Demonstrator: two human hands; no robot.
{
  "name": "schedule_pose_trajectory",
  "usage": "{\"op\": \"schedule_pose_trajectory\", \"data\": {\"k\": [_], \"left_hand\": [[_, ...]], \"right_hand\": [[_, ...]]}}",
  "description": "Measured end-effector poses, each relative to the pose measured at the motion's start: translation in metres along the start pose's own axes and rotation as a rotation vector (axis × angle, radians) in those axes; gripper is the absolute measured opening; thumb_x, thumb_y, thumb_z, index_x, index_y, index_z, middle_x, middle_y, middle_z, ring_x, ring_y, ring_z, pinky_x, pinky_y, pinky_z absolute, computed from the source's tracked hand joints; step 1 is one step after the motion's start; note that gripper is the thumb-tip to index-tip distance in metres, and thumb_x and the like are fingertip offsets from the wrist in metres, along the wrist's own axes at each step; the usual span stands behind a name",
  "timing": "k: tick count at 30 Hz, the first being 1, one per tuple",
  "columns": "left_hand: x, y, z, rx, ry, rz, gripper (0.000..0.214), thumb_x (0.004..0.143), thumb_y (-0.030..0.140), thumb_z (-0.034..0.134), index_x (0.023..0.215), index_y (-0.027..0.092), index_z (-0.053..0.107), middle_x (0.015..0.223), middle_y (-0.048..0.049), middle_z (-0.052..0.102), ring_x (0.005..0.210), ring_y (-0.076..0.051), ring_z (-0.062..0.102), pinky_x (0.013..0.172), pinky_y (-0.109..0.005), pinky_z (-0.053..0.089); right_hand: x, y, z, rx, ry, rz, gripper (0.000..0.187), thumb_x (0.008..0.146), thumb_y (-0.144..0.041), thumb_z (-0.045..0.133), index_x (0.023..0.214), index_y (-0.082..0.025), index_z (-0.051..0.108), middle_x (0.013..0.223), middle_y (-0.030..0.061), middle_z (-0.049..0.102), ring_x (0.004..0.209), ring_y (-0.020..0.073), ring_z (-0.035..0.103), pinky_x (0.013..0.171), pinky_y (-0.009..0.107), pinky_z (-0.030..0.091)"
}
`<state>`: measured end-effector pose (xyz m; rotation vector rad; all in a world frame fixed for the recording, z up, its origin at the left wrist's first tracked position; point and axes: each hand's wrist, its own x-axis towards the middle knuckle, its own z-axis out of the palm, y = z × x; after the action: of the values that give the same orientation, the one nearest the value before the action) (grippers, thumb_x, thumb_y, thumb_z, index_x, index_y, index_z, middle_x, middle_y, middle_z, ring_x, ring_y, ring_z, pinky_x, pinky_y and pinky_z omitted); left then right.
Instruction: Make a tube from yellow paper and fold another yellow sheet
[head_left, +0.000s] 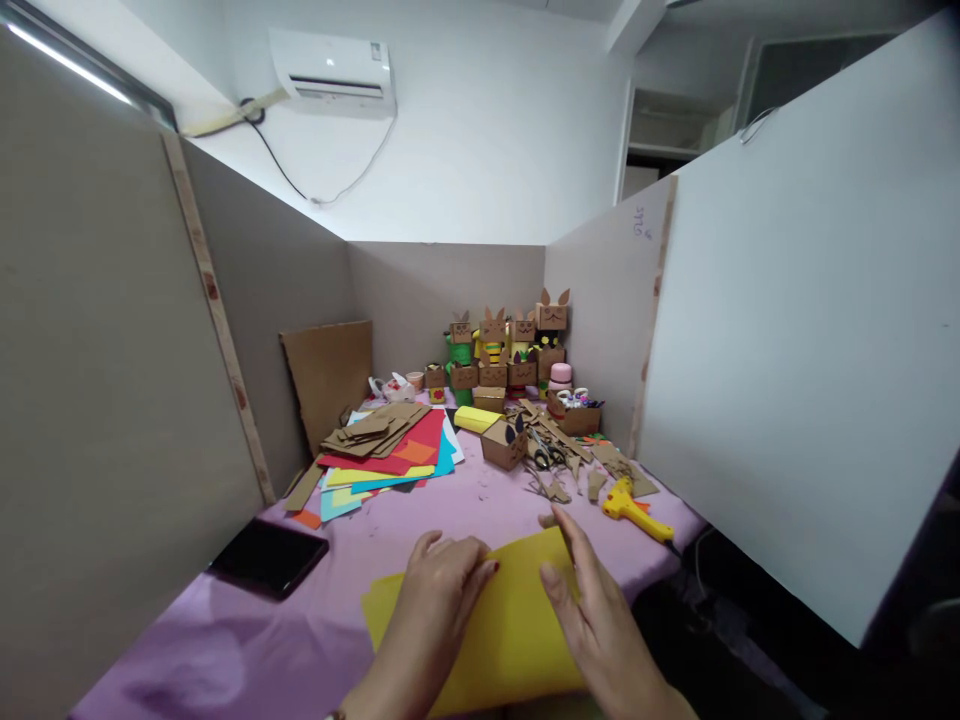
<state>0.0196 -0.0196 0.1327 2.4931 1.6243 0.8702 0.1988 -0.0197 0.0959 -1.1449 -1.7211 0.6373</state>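
A sheet of yellow paper [510,640] is held low in front of me at the table's near edge, with part of it showing to the left of my left wrist. My left hand [450,580] lies over its upper middle, fingers curled and thumb pressed against the paper. At the right edge is my right hand [592,610], its thumb on the near face and its fingers along the upper right corner, partly behind it. Whether the yellow paper is one folded sheet or two sheets, I cannot tell.
Coloured paper [431,430] and cardboard pieces [367,432] are stacked at left, behind a black tablet [270,557]. A cardboard box head [504,445], scissors [546,452], scraps and a yellow glue gun [636,510] lie at right. Cardboard figures [493,330] stand behind; partitions flank the table.
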Motion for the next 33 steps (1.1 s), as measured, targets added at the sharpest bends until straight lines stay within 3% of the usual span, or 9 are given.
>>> {"op": "schedule_pose_trajectory", "data": {"k": [4,7,9,11,19,22,26,30,33], "left_hand": [[0.0,0.004,-0.001,0.018,-0.031,0.014,0.022,0.088,0.023,0.04,0.072,0.02,0.054,0.07,-0.0022,0.066,0.067,-0.019,0.06,0.095,-0.05,0.032],[0.0,0.011,-0.002,0.02,-0.047,0.02,0.022,0.088,0.023,0.042,0.071,0.02,0.056,0.068,-0.0021,0.066,0.067,-0.019,0.06,0.095,-0.051,0.032],[-0.001,0.015,-0.003,0.012,-0.052,0.021,0.021,0.087,0.023,0.044,0.071,0.02,0.057,0.067,-0.0015,0.066,0.068,-0.019,0.059,0.096,-0.051,0.031],[-0.002,0.015,-0.004,-0.002,-0.046,0.012,0.02,0.087,0.023,0.046,0.072,0.021,0.059,0.069,-0.001,0.066,0.069,-0.018,0.059,0.098,-0.051,0.029],[-0.013,-0.024,-0.015,-0.14,0.074,-0.135,0.023,0.087,0.027,0.042,0.075,0.022,0.061,0.075,-0.0012,0.067,0.073,-0.019,0.059,0.1,-0.053,0.021],[-0.015,-0.035,-0.021,-0.254,0.104,-0.201,0.025,0.086,0.033,0.044,0.072,0.021,0.06,0.073,-0.0011,0.066,0.073,-0.02,0.058,0.092,-0.044,0.032],[-0.005,-0.052,-0.017,-0.454,0.089,-0.296,0.028,0.087,0.038,0.047,0.072,0.017,0.059,0.067,-0.0002,0.061,0.067,-0.017,0.057,0.061,-0.028,0.042],[0.019,-0.082,0.002,-0.605,0.024,-0.389,0.029,0.09,0.038,0.048,0.08,0.014,0.059,0.07,0.0022,0.059,0.06,-0.012,0.057,0.058,-0.027,0.048],[0.039,-0.103,0.016,-0.644,-0.005,-0.451,0.025,0.089,0.036,0.051,0.089,0.013,0.06,0.079,0.0005,0.062,0.064,-0.012,0.06,0.059,-0.028,0.051]], "right_hand": [[0.001,-0.004,-0.008,0.027,0.009,0.006,0.055,0.089,-0.043,0.04,0.137,-0.018,0.031,0.137,0.013,0.046,0.127,0.0252,0.041,0.103,0.039,0.033],[0.002,-0.009,-0.014,0.134,0.025,0.076,0.035,0.088,-0.047,0.041,0.105,-0.021,0.056,0.095,0.0059,0.066,0.091,0.0226,0.061,0.076,0.028,0.048],[0.001,-0.011,-0.017,0.217,-0.004,0.127,0.033,0.086,-0.05,0.043,0.076,-0.022,0.055,0.064,-0.0015,0.056,0.061,0.0168,0.055,0.052,0.022,0.043],[0.0,-0.009,-0.019,0.278,0.003,0.169,0.034,0.083,-0.052,0.048,0.065,-0.022,0.05,0.056,-0.0043,0.046,0.052,0.0137,0.045,0.045,0.021,0.036],[0.005,0.022,-0.037,0.365,0.112,0.271,0.035,0.077,-0.054,0.057,0.064,-0.022,0.055,0.058,-0.0039,0.046,0.059,0.014,0.042,0.049,0.02,0.036],[0.01,0.027,-0.039,0.465,0.079,0.294,0.031,0.079,-0.052,0.056,0.069,-0.022,0.055,0.062,-0.0044,0.05,0.061,0.0144,0.046,0.054,0.021,0.039],[0.031,0.034,-0.027,0.622,0.028,0.285,0.027,0.079,-0.048,0.059,0.074,-0.021,0.057,0.062,-0.004,0.058,0.056,0.0147,0.052,0.05,0.023,0.039],[0.065,0.053,-0.006,0.652,-0.02,0.279,0.03,0.074,-0.048,0.063,0.071,-0.018,0.059,0.058,-0.0009,0.063,0.05,0.0178,0.059,0.051,0.027,0.043],[0.089,0.07,0.009,0.604,0.013,0.277,0.03,0.075,-0.044,0.064,0.066,-0.016,0.059,0.054,-0.0015,0.062,0.047,0.0155,0.058,0.05,0.028,0.045]]}}
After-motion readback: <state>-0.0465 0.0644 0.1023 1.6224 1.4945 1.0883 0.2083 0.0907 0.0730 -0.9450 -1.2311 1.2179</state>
